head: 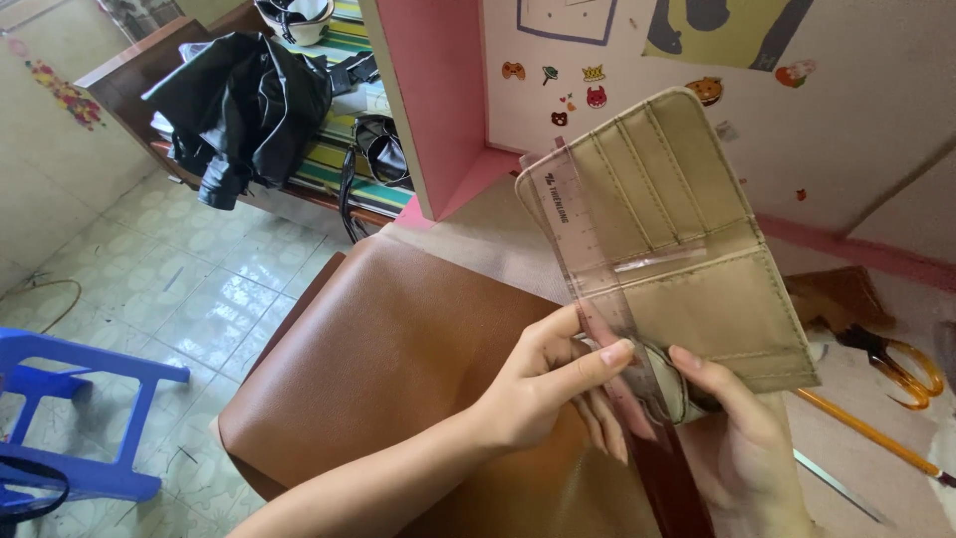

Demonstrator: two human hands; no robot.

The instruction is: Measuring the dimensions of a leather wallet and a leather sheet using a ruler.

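Two bare hands hold an opened beige fabric wallet (687, 269), ribbed with stitched card slots, above a sheet of brown leather (398, 349). A clear plastic ruler (588, 269) lies along its left edge. Left hand (543, 384) pinches the ruler against the wallet; right hand (742, 438) grips the wallet's lower edge.

Soft, even daylight fills the scene, bright and without harsh shadows. The tiled floor (169, 289), far left of the fingers, carries pale glare patches. The clear ruler (597, 289) just above the fingertips catches a faint sheen. Focus is sharp around the fingers; straight lines bow slightly toward the frame edges.
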